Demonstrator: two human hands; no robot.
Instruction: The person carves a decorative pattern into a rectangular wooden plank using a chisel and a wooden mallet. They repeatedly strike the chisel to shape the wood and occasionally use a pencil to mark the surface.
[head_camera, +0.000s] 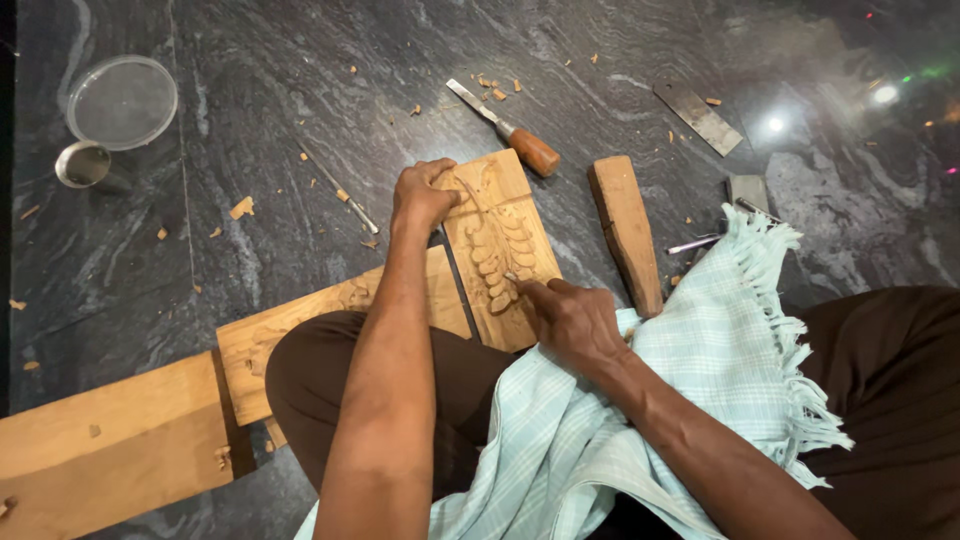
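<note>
A dark stone floor (300, 90) fills the view, strewn with wood chips. At 8 o'clock lies a plank (110, 440), with a second, partly carved board (300, 335) running from it under the person's knee. At centre sits the carved panel (500, 245), its leaf relief running from 12 toward 6 o'clock. A pale checked cloth (720, 340) drapes the lap at 4 o'clock.

The left hand (422, 192) clamps the panel's top-left corner, fingers curled over the edge, pinning it to the floor. The right hand (572, 318) is closed round a thin carving tool (512, 277), only its tip showing, set on the lower leaves of the relief.

By my reading, the step in hand is fine detail cutting of the leaf pattern. The next cut seems to call for short, controlled pushes with the left hand keeping the panel from sliding.

At 2 o'clock of the panel lies a wooden mallet (627, 230); at 12 o'clock a chisel (505, 125) with a brown handle. A flat blade (698, 117) rests at 1 o'clock. At 10 o'clock sit a round lid (122, 102) and a small metal cup (83, 165).
</note>
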